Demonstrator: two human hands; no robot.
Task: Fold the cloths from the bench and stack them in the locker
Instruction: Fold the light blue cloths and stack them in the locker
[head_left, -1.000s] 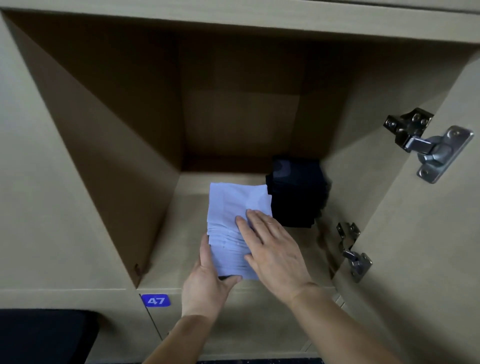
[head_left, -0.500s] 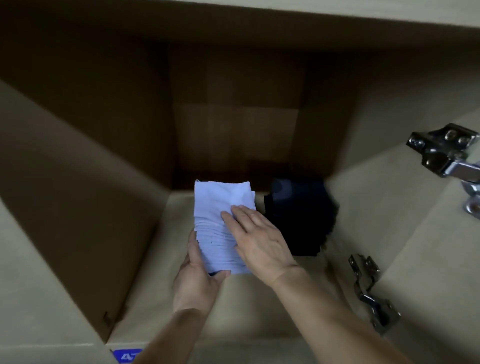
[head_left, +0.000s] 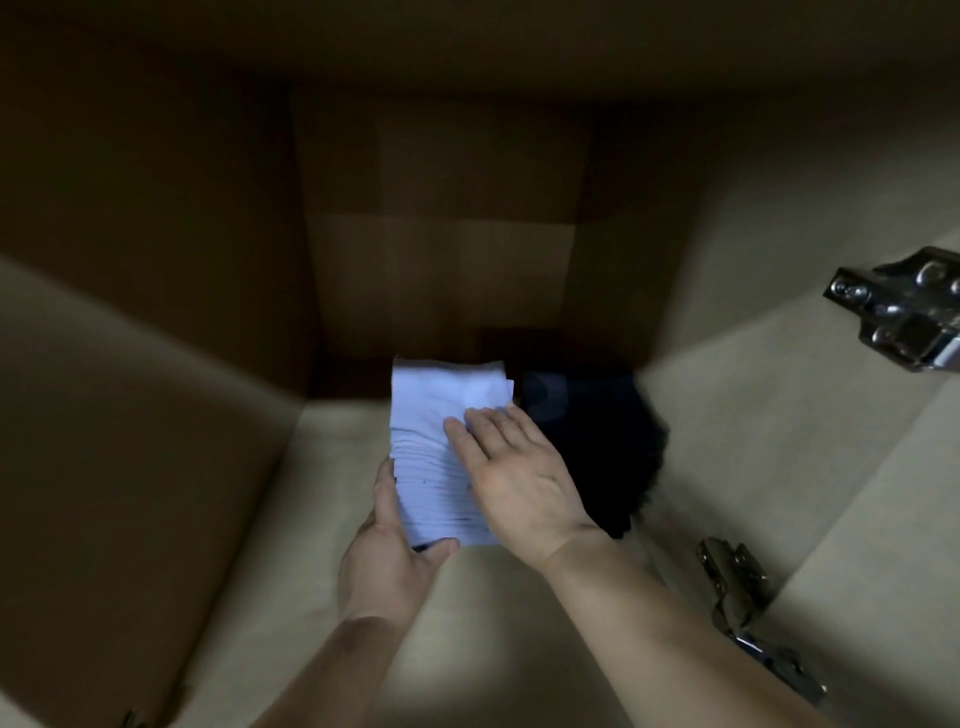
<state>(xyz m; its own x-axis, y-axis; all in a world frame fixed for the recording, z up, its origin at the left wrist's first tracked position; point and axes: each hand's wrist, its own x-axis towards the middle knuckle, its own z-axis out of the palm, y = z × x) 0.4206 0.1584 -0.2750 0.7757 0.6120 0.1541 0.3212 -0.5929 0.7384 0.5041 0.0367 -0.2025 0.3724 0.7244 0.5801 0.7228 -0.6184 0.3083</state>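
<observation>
— Where are the cloths?

— Inside the locker (head_left: 156, 467), on its floor; a stack of pale blue folded cloths (head_left: 441, 415) sits toward the back, and a dark pile (head_left: 597, 441) lies just beside it on the right, touching or nearly so (too dim there to tell which).

— And the hands?

— The left hand (head_left: 387, 561) cups the near left corner of the pale stack; its thumb (head_left: 439, 546) is hooked under the front edge, its other fingers lie along the left side. The right hand (head_left: 511, 467) lies flat on top, fingers straight and close together, palm down, gripping nothing.

— Anything else?

— Two metal hinges on the right; the upper hinge (head_left: 904, 317) sits high, the lower hinge (head_left: 748, 603) near the front edge.
</observation>
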